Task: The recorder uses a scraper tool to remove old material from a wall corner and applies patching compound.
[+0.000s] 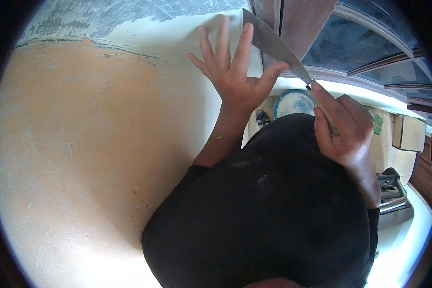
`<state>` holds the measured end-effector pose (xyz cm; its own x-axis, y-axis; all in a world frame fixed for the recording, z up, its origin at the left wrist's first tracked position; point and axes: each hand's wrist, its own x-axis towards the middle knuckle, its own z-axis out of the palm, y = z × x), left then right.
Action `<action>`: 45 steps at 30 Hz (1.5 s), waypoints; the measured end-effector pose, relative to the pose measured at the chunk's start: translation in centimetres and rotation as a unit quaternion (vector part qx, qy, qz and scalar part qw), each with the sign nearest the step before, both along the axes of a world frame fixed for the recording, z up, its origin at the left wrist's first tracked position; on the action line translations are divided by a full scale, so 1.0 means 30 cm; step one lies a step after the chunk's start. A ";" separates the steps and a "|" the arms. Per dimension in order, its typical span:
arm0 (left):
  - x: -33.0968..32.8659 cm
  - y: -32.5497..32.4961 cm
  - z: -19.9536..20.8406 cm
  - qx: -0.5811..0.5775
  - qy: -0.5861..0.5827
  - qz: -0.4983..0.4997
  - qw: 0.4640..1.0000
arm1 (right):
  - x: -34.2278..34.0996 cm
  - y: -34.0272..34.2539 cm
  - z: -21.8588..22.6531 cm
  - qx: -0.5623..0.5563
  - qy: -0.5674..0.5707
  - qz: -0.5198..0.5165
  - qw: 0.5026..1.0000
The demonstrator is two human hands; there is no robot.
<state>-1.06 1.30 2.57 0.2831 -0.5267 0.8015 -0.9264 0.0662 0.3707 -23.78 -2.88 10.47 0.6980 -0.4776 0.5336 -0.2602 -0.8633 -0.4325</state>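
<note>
My right hand grips the handle of a wide-bladed putty knife, its index finger stretched along the handle toward the blade. The grey metal blade tilts up and left, and its far end is by the corner where the wall meets the brown wooden frame. My left hand is open with its fingers spread, in front of a smooth white patch of wall. Its index fingertip and thumb overlap the blade in view; whether they touch it I cannot tell. Some of its fingers are slightly blurred.
Orange wall with scuffs fills the left side, with a rough grey band above. Glass panes in a brown frame are at upper right. Below are a round blue-rimmed container, a dark shoe and a box.
</note>
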 end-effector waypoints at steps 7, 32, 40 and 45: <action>-0.013 -0.015 -0.008 0.035 -0.046 -0.019 0.998 | -0.006 -0.019 -0.006 0.006 -0.012 -0.006 1.000; 0.064 -0.107 -0.132 -0.077 -0.084 -0.005 0.993 | -0.019 -0.041 -0.018 -0.019 0.033 0.001 0.999; 0.050 -0.092 -0.127 -0.049 -0.088 -0.021 0.995 | -0.050 -0.028 0.008 -0.025 0.065 0.007 0.998; 0.063 -0.089 -0.110 -0.049 -0.091 -0.023 0.994 | -0.030 -0.017 0.028 -0.039 0.076 0.008 0.996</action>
<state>0.83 -1.39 -0.74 0.1060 -0.4529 0.8852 -0.9728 0.1370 0.1866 -24.69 -3.40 11.30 0.7813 -0.4262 0.4560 -0.3030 -0.8977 -0.3199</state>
